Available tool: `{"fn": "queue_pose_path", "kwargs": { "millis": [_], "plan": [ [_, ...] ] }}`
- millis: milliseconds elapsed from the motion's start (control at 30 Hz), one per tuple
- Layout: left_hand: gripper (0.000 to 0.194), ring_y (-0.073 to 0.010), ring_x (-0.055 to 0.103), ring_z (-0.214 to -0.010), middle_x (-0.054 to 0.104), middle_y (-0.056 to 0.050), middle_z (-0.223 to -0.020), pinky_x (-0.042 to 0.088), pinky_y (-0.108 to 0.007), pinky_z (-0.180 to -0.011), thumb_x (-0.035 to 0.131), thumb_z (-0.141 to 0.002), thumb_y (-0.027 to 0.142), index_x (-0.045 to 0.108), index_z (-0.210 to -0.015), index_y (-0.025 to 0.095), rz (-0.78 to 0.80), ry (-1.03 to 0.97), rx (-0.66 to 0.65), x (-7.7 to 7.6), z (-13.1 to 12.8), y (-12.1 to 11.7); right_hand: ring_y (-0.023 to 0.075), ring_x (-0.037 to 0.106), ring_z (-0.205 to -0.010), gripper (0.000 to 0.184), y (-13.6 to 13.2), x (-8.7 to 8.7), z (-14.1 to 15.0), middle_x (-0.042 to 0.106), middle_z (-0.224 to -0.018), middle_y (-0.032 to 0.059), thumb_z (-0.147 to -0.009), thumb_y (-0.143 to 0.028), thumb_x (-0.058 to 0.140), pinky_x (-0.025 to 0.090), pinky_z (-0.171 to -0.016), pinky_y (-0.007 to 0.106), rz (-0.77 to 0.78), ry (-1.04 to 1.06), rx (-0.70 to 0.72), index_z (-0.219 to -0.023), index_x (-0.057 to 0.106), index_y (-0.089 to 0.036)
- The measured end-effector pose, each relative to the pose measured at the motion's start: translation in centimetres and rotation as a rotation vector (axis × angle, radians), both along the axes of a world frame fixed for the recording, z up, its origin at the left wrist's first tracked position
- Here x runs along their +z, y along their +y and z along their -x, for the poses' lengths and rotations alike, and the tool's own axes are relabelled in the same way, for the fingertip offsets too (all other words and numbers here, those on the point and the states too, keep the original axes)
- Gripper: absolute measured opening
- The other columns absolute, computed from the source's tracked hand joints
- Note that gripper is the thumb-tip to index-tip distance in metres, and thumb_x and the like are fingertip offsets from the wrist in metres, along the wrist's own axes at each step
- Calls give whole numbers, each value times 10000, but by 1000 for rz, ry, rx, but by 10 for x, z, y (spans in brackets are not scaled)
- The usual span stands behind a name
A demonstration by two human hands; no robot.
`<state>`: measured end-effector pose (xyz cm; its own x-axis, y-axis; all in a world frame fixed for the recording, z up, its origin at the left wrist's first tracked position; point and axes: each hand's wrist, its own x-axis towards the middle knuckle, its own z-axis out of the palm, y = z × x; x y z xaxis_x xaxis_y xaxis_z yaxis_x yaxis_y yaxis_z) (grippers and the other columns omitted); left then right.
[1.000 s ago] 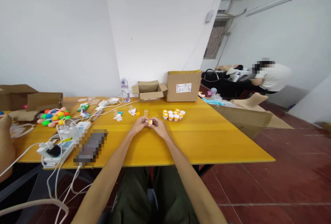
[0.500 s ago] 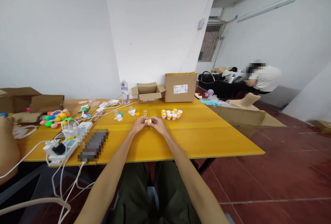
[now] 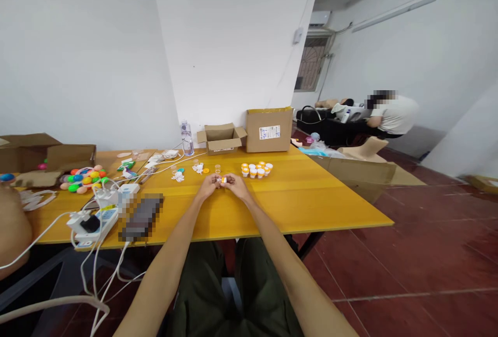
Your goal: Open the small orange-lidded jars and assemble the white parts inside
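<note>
My left hand (image 3: 209, 187) and my right hand (image 3: 235, 185) meet over the middle of the yellow table (image 3: 303, 197), fingers pinched together on a small white container with an orange cap (image 3: 223, 180). Just beyond my hands stands a cluster of several similar orange-capped containers (image 3: 257, 169). A clear little cup (image 3: 218, 168), an orange cap (image 3: 206, 171) and small white parts (image 3: 199, 168) lie further back to the left.
Two cardboard boxes (image 3: 268, 129) and a water bottle (image 3: 186, 137) stand at the table's far edge. Coloured balls (image 3: 81, 178), a power strip with cables (image 3: 93, 220) and a blurred dark device (image 3: 140, 216) fill the left. Another person's arm (image 3: 13, 228) is at far left; someone sits at back right.
My hands stay together on the small container, with only slight finger movement. The camera has drifted a little, shifting the scene left.
</note>
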<state>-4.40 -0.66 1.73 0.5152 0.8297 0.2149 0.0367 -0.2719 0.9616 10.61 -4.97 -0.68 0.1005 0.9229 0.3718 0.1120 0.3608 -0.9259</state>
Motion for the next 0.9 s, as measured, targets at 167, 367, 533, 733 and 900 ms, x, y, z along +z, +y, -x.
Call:
{"fn": "queue_pose_path", "kwargs": {
  "millis": [167, 367, 533, 733, 900],
  "plan": [
    [85, -124, 565, -606, 600, 37, -629, 480, -258, -654, 697, -658, 191, 633, -713, 186, 5, 4, -7, 0, 0, 0, 194, 686, -747, 252, -1, -2, 0, 727, -769, -3, -630, -374, 788, 565, -735, 341, -16, -1, -5, -777, 647, -224],
    [78, -123, 551, -586, 605, 32, -603, 472, -251, -620, 706, -653, 224, 669, -711, 188, 17, -10, -16, 0, 0, -1, 191, 679, -727, 240, -1, -2, 0, 718, -749, -9, -637, -374, 780, 568, -732, 346, -29, -4, -4, -768, 638, -230],
    [117, -135, 562, -595, 598, 37, -591, 486, -274, -648, 734, -664, 268, 695, -744, 192, 21, -37, 19, 2, 5, -3, 196, 674, -755, 214, -1, 0, -2, 709, -758, -8, -632, -332, 759, 563, -754, 354, -15, -10, -11, -776, 639, -229],
    [87, -140, 585, -628, 632, 29, -651, 504, -302, -734, 721, -676, 224, 681, -749, 197, 37, -111, 119, 5, 7, -6, 184, 654, -740, 179, 0, -1, -1, 688, -752, -15, -666, -290, 715, 549, -741, 337, -7, -81, -59, -817, 644, -224],
    [86, -155, 611, -672, 626, 28, -660, 519, -317, -774, 705, -671, 159, 675, -740, 201, 18, -124, 189, 1, 6, -5, 198, 654, -829, 187, -6, 0, 2, 711, -880, 11, -750, -197, 634, 538, -829, 355, -50, -389, -273, -928, 678, -234]
  ]
}}
